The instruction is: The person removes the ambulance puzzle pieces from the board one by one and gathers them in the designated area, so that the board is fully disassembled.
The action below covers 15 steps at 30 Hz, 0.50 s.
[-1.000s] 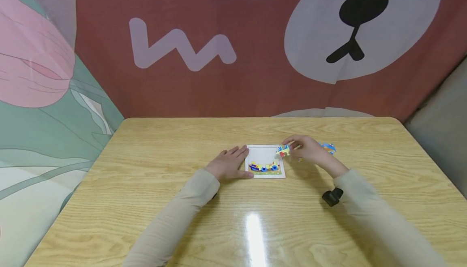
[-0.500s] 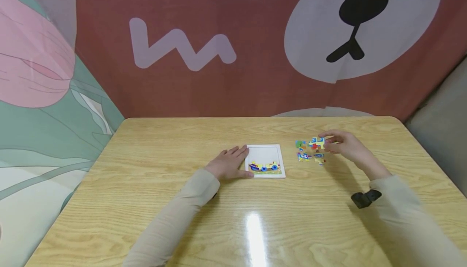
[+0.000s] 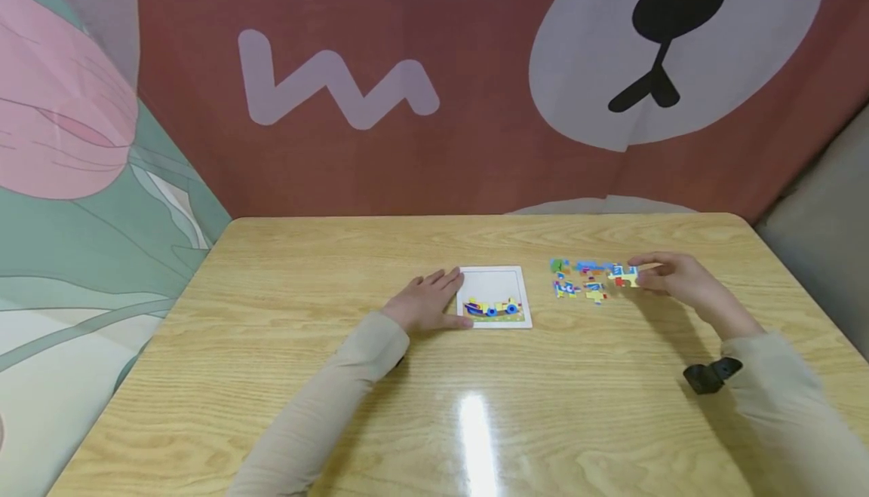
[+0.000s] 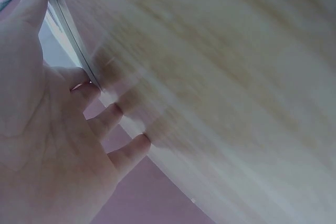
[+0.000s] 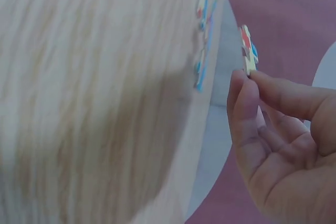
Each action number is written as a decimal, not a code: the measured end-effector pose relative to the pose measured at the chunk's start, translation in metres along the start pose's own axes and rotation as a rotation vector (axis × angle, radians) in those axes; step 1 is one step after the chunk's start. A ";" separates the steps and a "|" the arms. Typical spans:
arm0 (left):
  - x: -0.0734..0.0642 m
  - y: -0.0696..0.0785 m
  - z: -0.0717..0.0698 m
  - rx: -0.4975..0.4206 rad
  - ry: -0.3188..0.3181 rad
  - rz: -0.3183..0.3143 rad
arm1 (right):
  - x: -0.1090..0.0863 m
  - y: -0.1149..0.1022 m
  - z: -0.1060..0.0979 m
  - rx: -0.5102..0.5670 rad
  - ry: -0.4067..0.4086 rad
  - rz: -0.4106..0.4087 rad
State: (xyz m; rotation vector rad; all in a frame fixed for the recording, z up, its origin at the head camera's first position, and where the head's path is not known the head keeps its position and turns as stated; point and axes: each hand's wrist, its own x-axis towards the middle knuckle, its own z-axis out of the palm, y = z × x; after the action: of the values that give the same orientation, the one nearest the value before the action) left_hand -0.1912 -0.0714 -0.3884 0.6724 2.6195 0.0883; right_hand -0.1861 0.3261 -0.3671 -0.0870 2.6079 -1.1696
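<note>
My right hand [image 3: 686, 286] pinches a jigsaw puzzle piece [image 3: 624, 276] between thumb and fingers. In the right wrist view this yellow, red and blue piece [image 5: 249, 50] is held up off the table. My left hand [image 3: 426, 303] lies with straight fingers at the left edge of a white puzzle frame [image 3: 526, 297]; the left wrist view shows the thumb and fingertips of that hand [image 4: 58, 129] at the frame's edge. Inside the frame, joined pieces [image 3: 492, 310] fill the bottom with a coloured vehicle picture. Its upper part is plain white.
Several loose puzzle pieces [image 3: 566, 288] lie on the wooden table [image 3: 380, 421] between the frame and my right hand. A printed brown cloth [image 3: 407, 165] hangs behind the table's far edge. A grey surface [image 3: 824, 233] stands beyond the right edge.
My right hand has moved right, carrying the puzzle piece from over the frame to the right side of the loose pieces. My left hand and the frame stay put.
</note>
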 end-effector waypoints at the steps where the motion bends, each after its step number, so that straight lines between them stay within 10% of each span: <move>1: 0.000 0.000 0.000 0.002 0.001 0.000 | 0.000 0.001 -0.001 0.006 -0.010 0.012; 15: -0.001 0.000 0.000 -0.007 0.002 0.001 | 0.007 0.019 -0.002 0.027 -0.117 0.065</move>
State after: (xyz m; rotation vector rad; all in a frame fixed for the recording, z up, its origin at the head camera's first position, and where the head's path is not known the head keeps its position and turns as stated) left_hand -0.1906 -0.0718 -0.3879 0.6717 2.6201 0.0981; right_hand -0.1924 0.3389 -0.3812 -0.0629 2.4741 -1.1414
